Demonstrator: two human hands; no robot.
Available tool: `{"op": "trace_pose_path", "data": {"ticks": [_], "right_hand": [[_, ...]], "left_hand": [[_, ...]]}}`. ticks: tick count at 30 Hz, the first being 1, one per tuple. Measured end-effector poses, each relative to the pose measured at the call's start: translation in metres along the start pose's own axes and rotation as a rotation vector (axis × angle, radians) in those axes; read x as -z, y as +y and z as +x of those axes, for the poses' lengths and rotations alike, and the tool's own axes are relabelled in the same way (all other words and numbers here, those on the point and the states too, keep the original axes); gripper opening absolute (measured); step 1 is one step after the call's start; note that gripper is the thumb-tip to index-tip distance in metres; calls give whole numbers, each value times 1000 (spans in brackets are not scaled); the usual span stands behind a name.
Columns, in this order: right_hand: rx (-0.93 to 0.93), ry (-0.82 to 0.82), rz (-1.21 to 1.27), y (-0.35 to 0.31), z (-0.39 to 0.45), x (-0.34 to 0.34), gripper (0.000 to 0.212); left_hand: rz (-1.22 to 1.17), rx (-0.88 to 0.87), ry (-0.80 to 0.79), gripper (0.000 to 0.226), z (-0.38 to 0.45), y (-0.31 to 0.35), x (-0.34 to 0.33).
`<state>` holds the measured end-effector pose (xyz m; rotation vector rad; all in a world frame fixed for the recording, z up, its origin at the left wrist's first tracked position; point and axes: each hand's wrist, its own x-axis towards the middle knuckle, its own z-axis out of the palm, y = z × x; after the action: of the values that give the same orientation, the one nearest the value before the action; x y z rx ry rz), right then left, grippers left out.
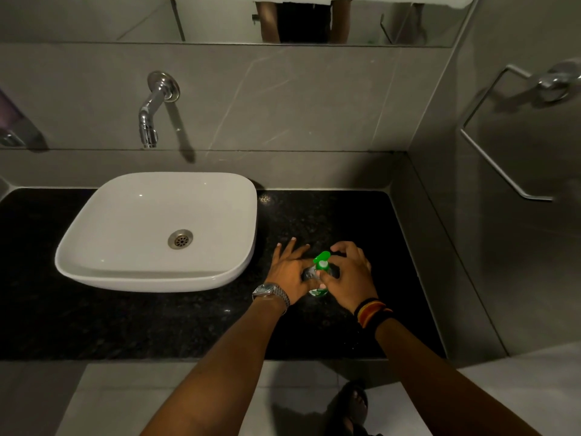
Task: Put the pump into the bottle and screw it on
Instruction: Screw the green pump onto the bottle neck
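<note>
While the right hand (349,273) arches over the green pump (323,260), its thumb and fingertips close around the pump's collar from the right, knuckles raised and wrist bent downward. Left of it, the left hand (290,272) presses against the side of the bottle (317,283), thumb toward the bottle and the other fingers spread and stretched forward over the black counter (345,215); how firmly it grips cannot be told. That bottle stands upright on the counter between the 2 hands, the pump seated in its neck. A metal watch (270,292) circles the left wrist, striped bands (372,311) the right. Both forearms reach in from below. Just left sits a white basin (157,231).
</note>
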<state>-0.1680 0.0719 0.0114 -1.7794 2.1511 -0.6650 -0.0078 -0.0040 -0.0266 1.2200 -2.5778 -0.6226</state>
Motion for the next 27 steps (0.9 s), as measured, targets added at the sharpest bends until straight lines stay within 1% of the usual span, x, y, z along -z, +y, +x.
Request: {"op": "trace_pose_path", "data": {"ticks": [3, 6, 8, 10, 11, 12, 13, 14, 18, 20, 23, 24, 27], "right_hand": [[49, -100, 7, 6, 6, 8, 29], [-40, -53, 16, 4, 8, 11, 31], [-92, -21, 16, 1, 8, 8, 39], [-99, 2, 114, 2, 4, 3, 48], [-85, 16, 196, 4, 2, 0, 48], [-60, 34, 242, 6, 0, -3, 41], [-44, 53, 241, 7, -1, -5, 33], [-51, 67, 207, 7, 0, -7, 30], [-166, 68, 172, -2, 7, -8, 47], [-134, 31, 249, 2, 4, -11, 44], [-87, 49, 296, 9, -3, -13, 29], [-101, 72, 277, 8, -2, -13, 28], [-185, 124, 250, -1, 3, -12, 39]], "left_hand": [[-10, 1, -3, 62, 0, 0, -1], [-8, 8, -6, 64, -1, -1, -1], [-8, 11, 2, 61, -1, 0, -1], [1, 17, 7, 58, 0, 0, -2], [-1, 22, 4, 59, 0, -1, -3], [-5, 25, -1, 62, 0, -1, -3], [-8, 24, -4, 63, 0, 0, -3], [-15, 20, -5, 64, 0, 0, -3], [-38, 13, 12, 61, -1, 1, -4], [-25, 4, 20, 56, 0, 0, -5], [-29, 5, 19, 58, -1, 0, -6], [-33, 10, 13, 60, -2, 0, -7], [-41, 23, 10, 63, -2, 0, -6]]}}
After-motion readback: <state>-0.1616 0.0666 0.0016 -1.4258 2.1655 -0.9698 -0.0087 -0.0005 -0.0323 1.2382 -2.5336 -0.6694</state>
